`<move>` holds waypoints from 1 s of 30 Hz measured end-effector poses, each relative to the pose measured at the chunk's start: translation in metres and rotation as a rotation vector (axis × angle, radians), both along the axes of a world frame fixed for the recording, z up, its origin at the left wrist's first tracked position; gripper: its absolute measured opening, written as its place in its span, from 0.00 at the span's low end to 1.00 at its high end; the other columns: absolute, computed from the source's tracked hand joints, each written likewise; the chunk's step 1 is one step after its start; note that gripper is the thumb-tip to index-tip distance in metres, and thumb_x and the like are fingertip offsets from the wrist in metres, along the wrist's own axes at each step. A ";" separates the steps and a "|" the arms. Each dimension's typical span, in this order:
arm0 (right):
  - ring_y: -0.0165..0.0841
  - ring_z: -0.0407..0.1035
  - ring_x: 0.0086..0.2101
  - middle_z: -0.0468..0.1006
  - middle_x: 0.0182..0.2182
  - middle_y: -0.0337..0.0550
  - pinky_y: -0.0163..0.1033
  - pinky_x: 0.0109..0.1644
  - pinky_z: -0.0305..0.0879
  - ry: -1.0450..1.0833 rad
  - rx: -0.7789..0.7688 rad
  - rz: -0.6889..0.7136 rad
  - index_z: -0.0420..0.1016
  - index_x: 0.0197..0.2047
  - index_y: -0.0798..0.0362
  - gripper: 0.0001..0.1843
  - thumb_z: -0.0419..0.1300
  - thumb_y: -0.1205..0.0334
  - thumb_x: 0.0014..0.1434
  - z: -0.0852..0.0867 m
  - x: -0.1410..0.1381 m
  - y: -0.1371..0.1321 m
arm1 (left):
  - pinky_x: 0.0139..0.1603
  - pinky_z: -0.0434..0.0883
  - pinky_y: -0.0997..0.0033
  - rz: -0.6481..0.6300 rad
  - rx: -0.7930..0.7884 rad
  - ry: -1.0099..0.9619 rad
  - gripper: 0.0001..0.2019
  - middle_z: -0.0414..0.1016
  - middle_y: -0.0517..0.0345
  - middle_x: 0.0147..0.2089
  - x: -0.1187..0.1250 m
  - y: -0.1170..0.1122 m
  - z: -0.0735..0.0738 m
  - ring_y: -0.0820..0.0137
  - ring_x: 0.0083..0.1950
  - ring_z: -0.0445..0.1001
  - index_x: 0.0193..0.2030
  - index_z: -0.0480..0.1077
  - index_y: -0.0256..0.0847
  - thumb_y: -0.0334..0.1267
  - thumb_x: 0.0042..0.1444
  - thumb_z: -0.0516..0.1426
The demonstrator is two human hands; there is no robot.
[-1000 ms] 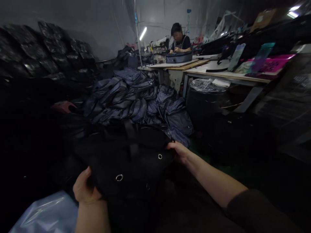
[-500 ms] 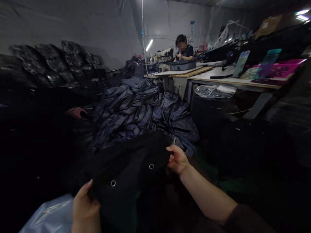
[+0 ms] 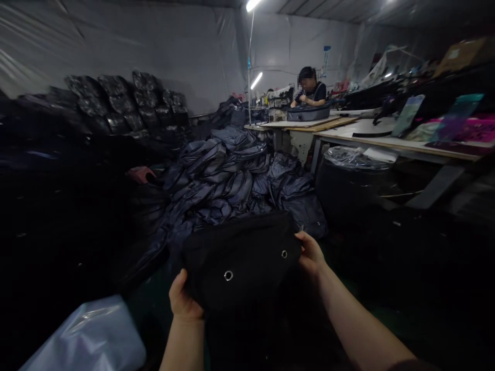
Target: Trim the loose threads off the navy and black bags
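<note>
Fingers (image 3: 308, 244) grip black fabric (image 3: 251, 252) — dark bin (image 3: 344, 188) holds plastic (image 3: 344, 155).

Heaped bags (image 3: 232, 178) lie behind the fabric piece (image 3: 253, 257).

I can't read any text, label, brand, number or sign from where I sit. The closest I get to a label is a pale patch (image 3: 455, 53) on the cardboard box (image 3: 475, 53) at the far right, too small and dim for me to tell whether it bears writing. I also pick out a small blue patch (image 3: 249, 63) on the upright pole (image 3: 249, 98) at the far middle, and a blue piece (image 3: 327, 48) farther right against the far wall (image 3: 270, 44); any marking on either is beyond me.
</note>
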State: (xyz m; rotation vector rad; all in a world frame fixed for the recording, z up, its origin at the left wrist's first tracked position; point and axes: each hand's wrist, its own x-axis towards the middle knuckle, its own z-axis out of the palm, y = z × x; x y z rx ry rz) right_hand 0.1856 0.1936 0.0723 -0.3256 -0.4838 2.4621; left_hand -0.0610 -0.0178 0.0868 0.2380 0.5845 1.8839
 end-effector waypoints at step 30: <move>0.22 0.54 0.14 0.57 0.08 0.33 0.29 0.23 0.58 0.119 0.084 0.297 0.59 0.08 0.54 0.18 0.60 0.62 0.42 -0.006 -0.030 -0.071 | 0.47 0.73 0.61 0.377 -0.523 -0.002 0.16 0.80 0.60 0.30 -0.052 -0.016 -0.021 0.64 0.35 0.79 0.39 0.77 0.48 0.36 0.56 0.48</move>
